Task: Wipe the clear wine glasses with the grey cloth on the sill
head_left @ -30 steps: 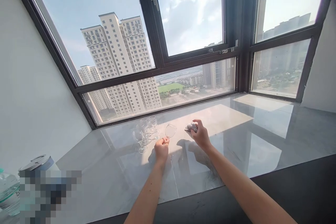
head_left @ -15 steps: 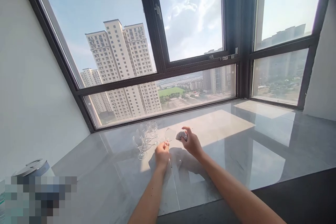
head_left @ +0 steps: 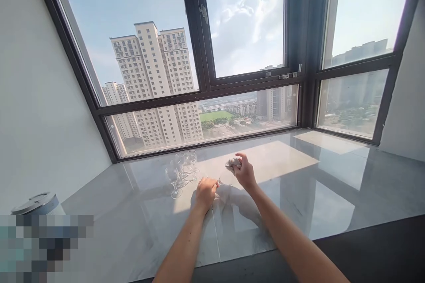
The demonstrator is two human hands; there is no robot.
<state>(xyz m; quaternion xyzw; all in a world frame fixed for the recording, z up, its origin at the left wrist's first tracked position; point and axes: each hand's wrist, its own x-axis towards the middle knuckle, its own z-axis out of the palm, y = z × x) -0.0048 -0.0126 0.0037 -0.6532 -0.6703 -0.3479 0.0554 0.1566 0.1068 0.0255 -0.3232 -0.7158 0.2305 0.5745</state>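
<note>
My left hand (head_left: 205, 192) is pinched on the stem of a clear wine glass (head_left: 223, 180), which lies tilted toward my right hand over the marble window ledge (head_left: 299, 194). My right hand (head_left: 245, 172) is closed on a small grey cloth (head_left: 231, 164) and presses it against the glass's bowl. The bowl is mostly hidden behind the cloth and fingers. Several more clear wine glasses (head_left: 182, 170) stand upright in a cluster just left of my left hand.
A large dark-framed window (head_left: 206, 88) runs along the back of the ledge. A white wall closes the left side. A round grey-lidded container (head_left: 36, 203) sits at the lower left above a blurred patch. A dark floor edge (head_left: 381, 247) lies at the lower right.
The glass stood upright in my left hand with the cloth apart to its right. My right hand has brought the cloth onto the bowl, and the glass now tilts rightward.
</note>
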